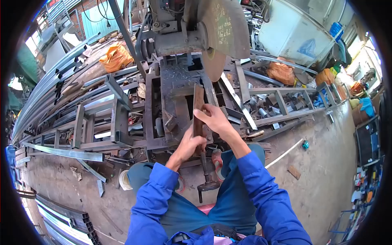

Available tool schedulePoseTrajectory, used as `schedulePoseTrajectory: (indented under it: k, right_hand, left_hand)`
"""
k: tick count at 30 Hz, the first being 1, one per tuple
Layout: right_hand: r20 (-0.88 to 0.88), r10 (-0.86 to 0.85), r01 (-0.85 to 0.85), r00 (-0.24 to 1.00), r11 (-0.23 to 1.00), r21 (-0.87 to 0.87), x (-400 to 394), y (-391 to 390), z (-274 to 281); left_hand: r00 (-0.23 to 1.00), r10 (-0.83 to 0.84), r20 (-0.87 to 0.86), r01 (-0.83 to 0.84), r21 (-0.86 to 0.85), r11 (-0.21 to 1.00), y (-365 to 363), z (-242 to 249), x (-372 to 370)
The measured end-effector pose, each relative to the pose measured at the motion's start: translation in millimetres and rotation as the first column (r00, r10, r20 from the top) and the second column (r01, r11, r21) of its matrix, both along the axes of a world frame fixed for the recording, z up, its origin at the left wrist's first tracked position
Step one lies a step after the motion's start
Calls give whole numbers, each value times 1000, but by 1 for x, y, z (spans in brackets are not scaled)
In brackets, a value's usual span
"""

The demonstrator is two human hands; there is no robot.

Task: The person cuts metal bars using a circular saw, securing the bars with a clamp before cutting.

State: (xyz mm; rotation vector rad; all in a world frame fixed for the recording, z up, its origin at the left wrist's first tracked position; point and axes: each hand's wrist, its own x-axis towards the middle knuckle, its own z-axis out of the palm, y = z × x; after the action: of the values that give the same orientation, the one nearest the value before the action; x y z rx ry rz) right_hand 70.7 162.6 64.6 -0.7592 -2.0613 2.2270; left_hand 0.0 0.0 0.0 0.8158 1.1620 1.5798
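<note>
A rusty flat metal piece (199,98) stands lengthwise over the bed of a cut-off saw. My right hand (216,120) grips its right side around the middle, thumb across its face. Lower down, my left hand (190,143) holds the piece's lower left part. Just beyond my hands hangs the abrasive disc (214,65) beneath its guard (228,28). Below my hands, a threaded screw (204,163) with a handwheel (208,186) points toward me, between my knees.
Long metal bars (53,85) lie at the left. Welded frames (281,100) and offcuts flank the saw. Orange bags (116,57) sit behind. On the floor at the right are a pale rod (284,153), a teal object (306,144) and a small plate (294,172).
</note>
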Motion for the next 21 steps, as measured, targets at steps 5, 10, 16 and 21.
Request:
schedulePoseTrajectory:
  k: [5,10,16,21]
  right_hand:
    - [-341,-313,261,886,946,-191,-42,-5,-57]
    - [-420,-408,183,810,857,-481,-39,19,-28]
    - [-398,-409,151,821,828,-540,-37,18,-41]
    - [-327,-393,215,859,858,-467,-28,15,-38]
  left_hand:
    - [990,128,67,-122,-81,989,22,36,-30]
    - [980,157,-124,-167,-81,983,64,35,-24]
    - [939,244,-243,-283,-142,949,63,55,-14]
    - [959,235,-156,-262,-179,948,63,50,-11]
